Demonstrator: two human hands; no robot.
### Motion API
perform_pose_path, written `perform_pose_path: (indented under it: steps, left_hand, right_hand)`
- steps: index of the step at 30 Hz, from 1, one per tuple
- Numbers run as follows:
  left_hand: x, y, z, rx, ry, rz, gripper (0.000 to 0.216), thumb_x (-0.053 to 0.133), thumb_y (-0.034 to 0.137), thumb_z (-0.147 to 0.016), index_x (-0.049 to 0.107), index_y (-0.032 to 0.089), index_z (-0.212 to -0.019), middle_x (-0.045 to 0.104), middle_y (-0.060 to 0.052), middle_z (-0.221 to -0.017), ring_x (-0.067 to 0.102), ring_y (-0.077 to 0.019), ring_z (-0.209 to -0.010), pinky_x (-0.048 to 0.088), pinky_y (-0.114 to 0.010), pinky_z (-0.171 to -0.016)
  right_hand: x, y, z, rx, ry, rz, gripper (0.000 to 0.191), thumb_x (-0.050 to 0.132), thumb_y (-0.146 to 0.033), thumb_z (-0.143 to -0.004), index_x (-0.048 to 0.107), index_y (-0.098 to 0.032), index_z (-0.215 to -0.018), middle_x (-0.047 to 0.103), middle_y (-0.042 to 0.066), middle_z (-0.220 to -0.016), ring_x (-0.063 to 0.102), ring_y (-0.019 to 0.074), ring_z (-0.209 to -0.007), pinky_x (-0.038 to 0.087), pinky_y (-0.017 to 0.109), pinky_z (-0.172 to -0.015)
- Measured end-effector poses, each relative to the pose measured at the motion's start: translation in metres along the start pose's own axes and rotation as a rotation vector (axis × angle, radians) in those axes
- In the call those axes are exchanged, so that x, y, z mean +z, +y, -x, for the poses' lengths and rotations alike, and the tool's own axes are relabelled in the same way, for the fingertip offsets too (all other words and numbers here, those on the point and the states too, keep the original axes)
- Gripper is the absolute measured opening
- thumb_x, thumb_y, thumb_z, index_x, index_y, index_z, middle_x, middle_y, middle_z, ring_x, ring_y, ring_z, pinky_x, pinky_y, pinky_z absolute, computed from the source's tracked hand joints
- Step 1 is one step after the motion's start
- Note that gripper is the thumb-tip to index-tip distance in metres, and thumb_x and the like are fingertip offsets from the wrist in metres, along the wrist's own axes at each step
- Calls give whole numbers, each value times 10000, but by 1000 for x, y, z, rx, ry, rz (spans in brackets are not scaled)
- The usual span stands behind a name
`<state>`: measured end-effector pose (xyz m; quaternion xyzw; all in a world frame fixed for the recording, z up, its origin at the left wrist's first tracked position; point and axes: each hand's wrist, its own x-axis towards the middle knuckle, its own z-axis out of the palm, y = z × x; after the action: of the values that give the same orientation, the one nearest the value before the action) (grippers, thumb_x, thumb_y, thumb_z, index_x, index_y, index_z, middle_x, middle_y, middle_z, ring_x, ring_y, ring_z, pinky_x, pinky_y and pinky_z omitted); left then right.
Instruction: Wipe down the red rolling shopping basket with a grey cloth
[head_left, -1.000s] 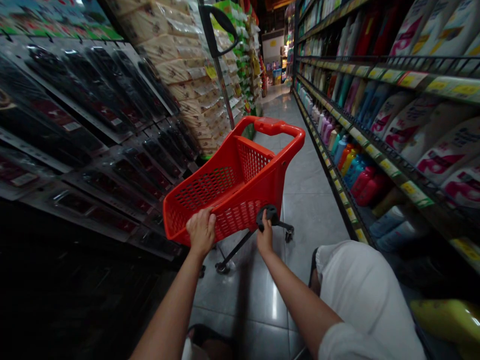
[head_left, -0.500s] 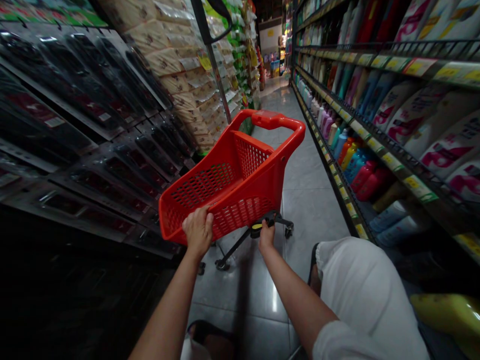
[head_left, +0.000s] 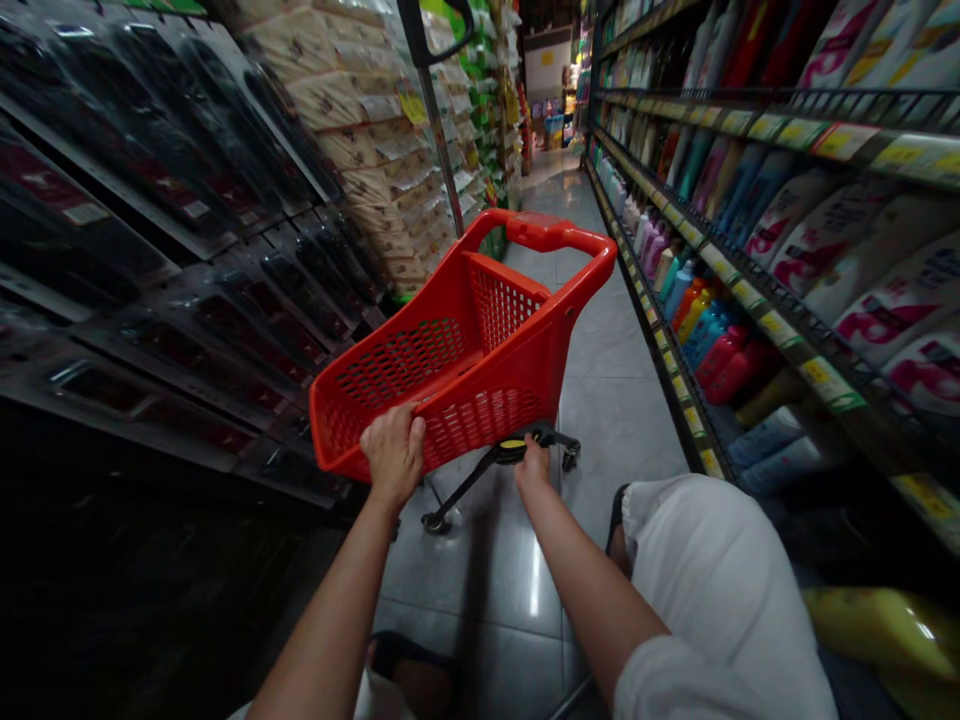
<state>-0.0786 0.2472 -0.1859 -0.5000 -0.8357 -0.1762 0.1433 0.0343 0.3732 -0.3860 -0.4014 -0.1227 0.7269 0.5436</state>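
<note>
A red plastic shopping cart (head_left: 491, 375) with perforated sides stands at an angle in the aisle, its handle toward the far end. My left hand (head_left: 394, 453) is closed over the near rim of its basket, with the thumb on the near side. Low at the cart's underside, my right hand (head_left: 533, 465) has its fingers closed at the black wheeled frame (head_left: 472, 480), beside a black part with a yellow oval (head_left: 512, 444). The fingertips are partly hidden, but they appear to grip the frame. Nothing shows inside the basket.
Shelves of bottles (head_left: 817, 240) line the right side. On the left hang black packaged goods (head_left: 187, 190), with stacked tissue packs (head_left: 360, 120) beyond. A metal pole with a black loop handle (head_left: 442, 140) rises behind the cart. Grey floor tiles (head_left: 592, 300) run down the aisle.
The view has shifted slightly, and the cart's front end sits a little further left in it. Both hands keep their places on the cart.
</note>
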Motion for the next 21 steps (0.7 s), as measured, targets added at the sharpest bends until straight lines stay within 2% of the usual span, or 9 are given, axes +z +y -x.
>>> perform_pose_path:
  steps: [3,5,7,10,13,16,19,21]
  left_hand:
    - [-2,1,0,-5,-6,4,436,246,365,-980,565,188,-1218,641,-113,-1141,529,-254,-1039,348,-407,-917]
    - [-3,1,1,-7,-14,1,429,254,366,-981,564,193,-1221,641,-111,-1140,533,-251,-1039,346,-403,-916]
    - [-3,2,1,-8,-19,-9,429,265,373,-980,562,188,-1228,640,-114,-1145,532,-255,-1048,344,-406,-922]
    - [-3,2,1,-5,-18,-16,441,266,382,-981,562,172,-1233,638,-121,-1144,532,-262,-1057,341,-412,-931]
    - [-1,1,1,6,-11,-10,447,260,390,-984,562,173,-1232,639,-121,-1137,532,-261,-1055,341,-411,-932]
    - [1,-1,1,14,0,4,440,267,392,-983,560,182,-1234,638,-121,-1151,527,-260,-1072,339,-407,-940]
    - [1,-4,0,6,12,22,412,290,382,-978,565,195,-1221,641,-117,-1162,522,-256,-1084,336,-406,-950]
    - [1,-5,0,1,12,29,403,296,376,-975,568,196,-1213,642,-115,-1166,523,-254,-1080,336,-407,-951]
  right_hand:
    - [12,25,20,115,21,-17,92,640,-227,-764,606,-202,-847,697,-23,-730,677,160,-742,570,349,-797]
    - [14,29,26,182,14,-27,53,634,-209,-768,599,-197,-806,695,-15,-700,680,166,-717,579,362,-786]
    - [11,22,22,231,3,-28,44,631,-207,-775,593,-187,-763,692,4,-675,684,184,-704,587,387,-769]
    - [2,-4,4,231,12,-8,103,636,-219,-780,570,-190,-708,674,10,-644,683,201,-689,586,415,-767]
    - [2,-34,-10,141,58,23,101,637,-244,-778,561,-203,-725,653,-17,-643,679,193,-716,576,395,-790]
    - [15,-60,-7,26,70,64,103,633,-269,-767,610,-194,-834,687,-4,-745,685,205,-833,557,397,-847]
    - [41,-89,10,-135,3,104,287,638,-265,-757,646,-188,-1034,715,29,-1029,635,198,-1083,469,382,-1017]
    - [62,-113,23,-357,-119,182,440,617,-273,-784,603,-209,-1218,636,35,-1275,521,180,-1270,358,374,-1127]
